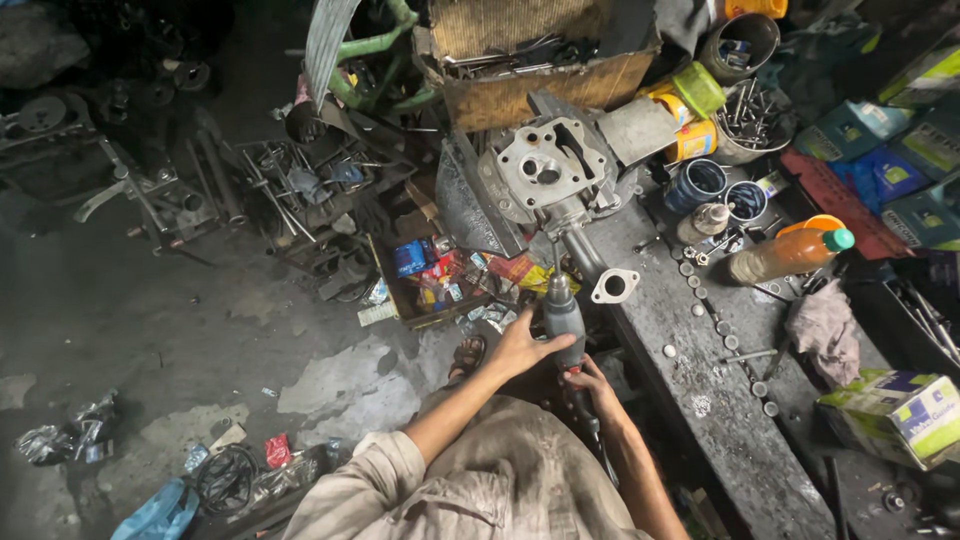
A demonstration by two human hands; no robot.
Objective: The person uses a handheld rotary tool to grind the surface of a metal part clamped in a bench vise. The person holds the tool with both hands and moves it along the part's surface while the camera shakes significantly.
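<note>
At the edge of a cluttered workbench [700, 390], the left hand [520, 345] wraps around the grey body of a handheld rotary tool [562, 315], and the right hand [590, 385] closes on its rear end. The tool's bit points up into the metal cylinder head [545, 165] clamped at the bench's edge.

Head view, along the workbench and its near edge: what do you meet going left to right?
Left hand → grey power tool → metal engine part → blue tin → orange bottle → crumpled rag → cardboard box.
</note>
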